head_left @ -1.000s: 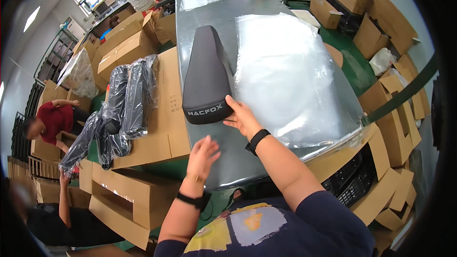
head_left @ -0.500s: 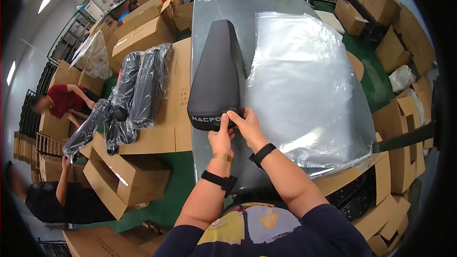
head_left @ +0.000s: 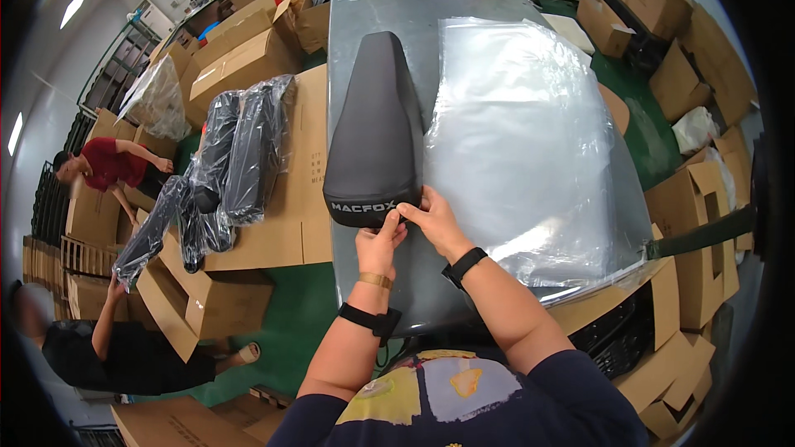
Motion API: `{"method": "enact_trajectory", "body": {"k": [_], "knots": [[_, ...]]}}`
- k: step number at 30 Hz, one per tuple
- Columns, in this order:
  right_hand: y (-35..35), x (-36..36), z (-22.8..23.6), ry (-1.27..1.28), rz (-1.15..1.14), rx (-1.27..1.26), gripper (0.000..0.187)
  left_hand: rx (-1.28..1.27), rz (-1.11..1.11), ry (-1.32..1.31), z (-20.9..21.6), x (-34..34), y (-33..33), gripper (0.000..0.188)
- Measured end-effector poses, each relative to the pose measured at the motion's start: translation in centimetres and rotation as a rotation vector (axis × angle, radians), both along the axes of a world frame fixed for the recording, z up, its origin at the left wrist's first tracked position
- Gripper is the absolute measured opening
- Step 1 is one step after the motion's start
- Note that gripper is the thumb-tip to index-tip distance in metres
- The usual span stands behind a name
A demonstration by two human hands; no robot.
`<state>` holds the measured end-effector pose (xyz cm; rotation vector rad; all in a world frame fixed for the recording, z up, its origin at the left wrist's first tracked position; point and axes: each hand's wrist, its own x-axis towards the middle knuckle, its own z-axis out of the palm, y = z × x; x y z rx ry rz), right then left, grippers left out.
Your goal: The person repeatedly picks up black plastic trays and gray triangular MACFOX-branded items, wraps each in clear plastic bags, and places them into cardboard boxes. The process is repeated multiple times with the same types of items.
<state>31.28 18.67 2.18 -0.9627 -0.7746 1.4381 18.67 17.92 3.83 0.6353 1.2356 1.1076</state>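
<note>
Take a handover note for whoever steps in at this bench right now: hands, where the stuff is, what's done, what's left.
Left hand: fingers on the near end of the black seat, from below.
Right hand: pinching that end beside the clear plastic bag.
Seat and bag lie side by side on the grey table.
Done: wrapped seats lie on the cartons to the left.
Left: this seat is unbagged.

A long black seat (head_left: 377, 124) lies flat on the grey tabletop (head_left: 389, 8), padded side up, narrow end pointing away, broad end near the front edge. Just beside it on the right, a large clear plastic bag (head_left: 530, 141) lies spread flat and wrinkled, its left edge touching the seat.
</note>
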Motion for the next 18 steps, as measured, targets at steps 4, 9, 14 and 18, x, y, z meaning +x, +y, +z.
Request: {"method": "enact_trajectory", "body": {"k": [4,9,14,18], "knots": [[-0.1,0.2,-0.9,-0.011,0.014,0.038,0.039,0.001,-0.024,0.048,-0.4,-0.4,-0.1,0.02],[-0.5,0.4,-1.4,-0.016,0.025,0.056,0.045,0.0,-0.111,0.086,0.3,-0.5,0.0,0.02],[-1.8,0.9,-1.7,0.138,0.066,0.016,0.045,0.04,-0.452,0.344,-2.0,-3.9,-1.0,0.027],[-3.0,1.4,-1.3,0.164,0.029,-0.186,0.043,-0.028,-0.477,0.26,-2.7,-8.2,-4.0,0.025]]}}
